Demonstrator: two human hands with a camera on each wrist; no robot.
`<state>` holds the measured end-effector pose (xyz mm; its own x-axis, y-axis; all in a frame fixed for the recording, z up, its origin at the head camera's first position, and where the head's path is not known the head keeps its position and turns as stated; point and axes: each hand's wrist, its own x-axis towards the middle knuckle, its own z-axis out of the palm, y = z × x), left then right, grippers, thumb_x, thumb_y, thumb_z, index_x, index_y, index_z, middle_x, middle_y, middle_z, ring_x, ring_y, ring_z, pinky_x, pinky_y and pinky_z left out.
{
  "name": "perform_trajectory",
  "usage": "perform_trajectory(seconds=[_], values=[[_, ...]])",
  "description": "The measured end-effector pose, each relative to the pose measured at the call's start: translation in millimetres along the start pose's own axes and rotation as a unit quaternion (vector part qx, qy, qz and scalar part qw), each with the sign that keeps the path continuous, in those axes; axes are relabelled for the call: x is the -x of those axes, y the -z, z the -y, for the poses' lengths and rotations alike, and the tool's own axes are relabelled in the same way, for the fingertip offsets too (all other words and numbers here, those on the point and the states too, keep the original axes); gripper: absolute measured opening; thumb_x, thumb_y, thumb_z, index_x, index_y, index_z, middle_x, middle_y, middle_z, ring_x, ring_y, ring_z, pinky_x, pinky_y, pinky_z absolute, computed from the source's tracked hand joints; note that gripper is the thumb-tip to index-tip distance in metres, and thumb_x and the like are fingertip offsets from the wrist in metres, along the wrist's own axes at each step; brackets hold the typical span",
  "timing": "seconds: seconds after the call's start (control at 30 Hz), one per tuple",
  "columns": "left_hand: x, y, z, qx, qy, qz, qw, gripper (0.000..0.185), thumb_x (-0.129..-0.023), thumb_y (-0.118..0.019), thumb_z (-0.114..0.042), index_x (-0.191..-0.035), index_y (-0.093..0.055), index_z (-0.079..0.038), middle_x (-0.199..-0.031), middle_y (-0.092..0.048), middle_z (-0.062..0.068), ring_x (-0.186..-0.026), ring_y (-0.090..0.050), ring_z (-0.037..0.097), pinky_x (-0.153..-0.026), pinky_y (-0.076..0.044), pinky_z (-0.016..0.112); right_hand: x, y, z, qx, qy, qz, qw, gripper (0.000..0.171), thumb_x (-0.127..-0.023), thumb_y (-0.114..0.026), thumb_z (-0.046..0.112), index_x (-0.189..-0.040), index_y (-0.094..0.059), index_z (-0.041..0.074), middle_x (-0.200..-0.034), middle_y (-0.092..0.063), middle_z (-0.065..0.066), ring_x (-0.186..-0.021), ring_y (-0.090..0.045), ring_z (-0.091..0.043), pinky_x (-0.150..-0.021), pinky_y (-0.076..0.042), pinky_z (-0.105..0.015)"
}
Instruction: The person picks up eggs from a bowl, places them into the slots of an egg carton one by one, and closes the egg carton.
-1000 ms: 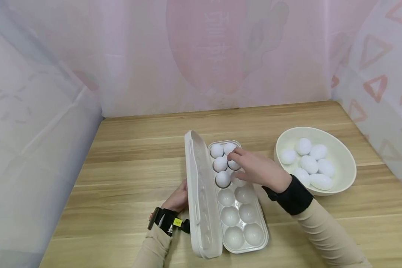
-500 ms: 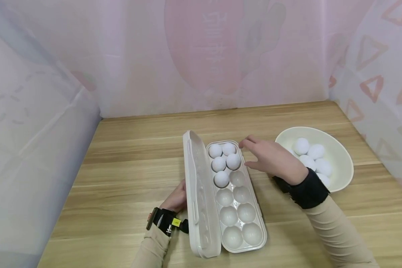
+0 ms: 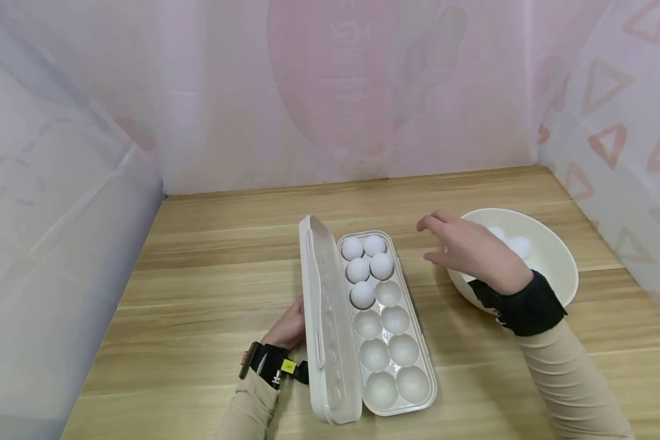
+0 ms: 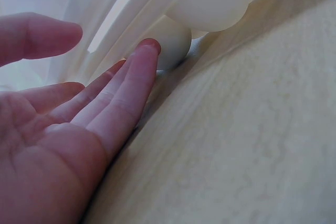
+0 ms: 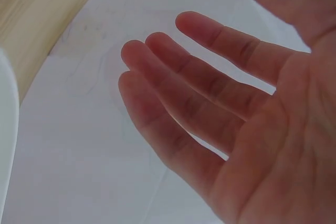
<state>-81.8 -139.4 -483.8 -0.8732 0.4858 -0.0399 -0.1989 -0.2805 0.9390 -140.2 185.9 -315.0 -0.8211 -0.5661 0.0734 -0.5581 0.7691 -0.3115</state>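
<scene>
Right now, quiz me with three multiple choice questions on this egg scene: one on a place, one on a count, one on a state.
1. Where is the right hand?
A. over the bowl's near rim
B. inside the egg box
C. flat on the table

2. How many eggs sit in the box?
A. three
B. five
C. eight

3. The box lid is:
A. shut
B. open
C. off, lying apart

Answers: 1 A, the head view shows it above the rim. 2 B, five cups are filled. 3 B, it stands raised, with the left hand against it.

We see the left hand point(image 3: 290, 327) partly hidden behind the carton lid point(image 3: 321, 318). The right hand point(image 3: 475, 253) covers most eggs point(image 3: 519, 245) in the bowl point(image 3: 555, 278).
</scene>
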Motion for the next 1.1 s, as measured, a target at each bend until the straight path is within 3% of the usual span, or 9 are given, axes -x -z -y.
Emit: perform_trajectory(seconds=[0.33,0.7,0.83,1.1], values=[[-0.5,3.0,2.7,-0.006,0.001,0.005,1.0,0.031,-0.094,-0.049,0.006,-0.11,-0.056,-0.02,-0.096,-0.059,-0.004,-0.093,-0.054,0.01,-0.084,-0.045,0.025,13,10,-24,-0.008,-0.026,-0.011,1.0,0.035,-0.084,-0.071,0.005,-0.116,-0.057,-0.001,-0.109,-0.061,-0.017,-0.095,-0.06,-0.033,-0.08,-0.047,-0.046],[1.2,1.6,0.9,-0.005,0.0,-0.001,1.0,0.03,-0.092,-0.05,0.008,-0.108,-0.056,-0.017,-0.093,-0.058,-0.002,-0.088,-0.055,0.011,-0.079,-0.047,0.025,23,6,-58,-0.004,-0.022,-0.031,0.999,0.023,-0.083,-0.063,-0.006,-0.106,-0.059,-0.005,-0.093,-0.063,-0.017,-0.088,-0.06,-0.033,-0.078,-0.046,-0.047],[2.0,2.5,1.1,-0.008,0.001,-0.004,1.0,0.028,-0.094,-0.051,0.006,-0.109,-0.056,-0.017,-0.095,-0.058,-0.002,-0.09,-0.055,0.011,-0.08,-0.046,0.025,24,4,-68,-0.009,-0.031,-0.017,0.999,0.025,-0.08,-0.066,-0.007,-0.104,-0.06,-0.006,-0.091,-0.063,-0.017,-0.088,-0.06,-0.033,-0.078,-0.046,-0.047],[0.9,1.4,1.7,-0.012,-0.007,0.006,0.9999,0.026,-0.093,-0.052,0.004,-0.106,-0.058,-0.018,-0.093,-0.057,-0.002,-0.089,-0.054,0.012,-0.08,-0.047,0.026,24,-2,-87,-0.009,-0.054,0.053,0.997,0.029,-0.079,-0.066,-0.007,-0.107,-0.06,-0.009,-0.099,-0.064,-0.022,-0.091,-0.059,-0.037,-0.08,-0.046,-0.05]])
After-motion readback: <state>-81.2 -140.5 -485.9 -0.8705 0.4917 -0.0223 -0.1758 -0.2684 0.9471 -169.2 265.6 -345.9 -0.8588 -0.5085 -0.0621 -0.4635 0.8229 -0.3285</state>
